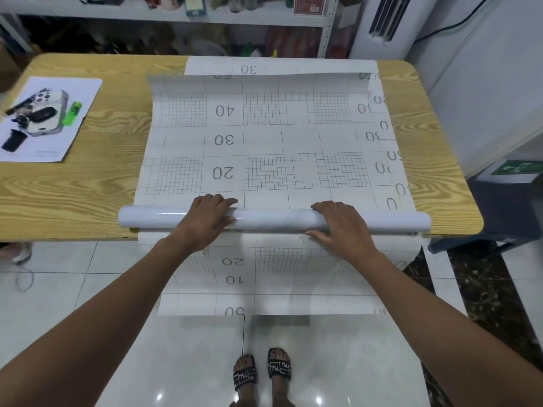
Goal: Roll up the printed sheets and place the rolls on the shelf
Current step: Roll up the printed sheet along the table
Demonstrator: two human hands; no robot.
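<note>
A large white sheet (264,142) printed with grids and numbers lies spread on the wooden table (73,186). Its near part is wound into a glossy roll (273,220) lying along the table's front edge. My left hand (205,218) and my right hand (338,224) lie over the roll, fingers draped across its top, thumbs on the near side. A second sheet (264,277) lies underneath and hangs down off the front edge toward the floor. The far edge of the top sheet curls upward.
A printed page (76,92) with a phone, dark gadgets and a green lighter (72,113) lies on the table's left. A white shelf (176,19) full of goods stands behind the table. A dark bin (505,207) stands to the right.
</note>
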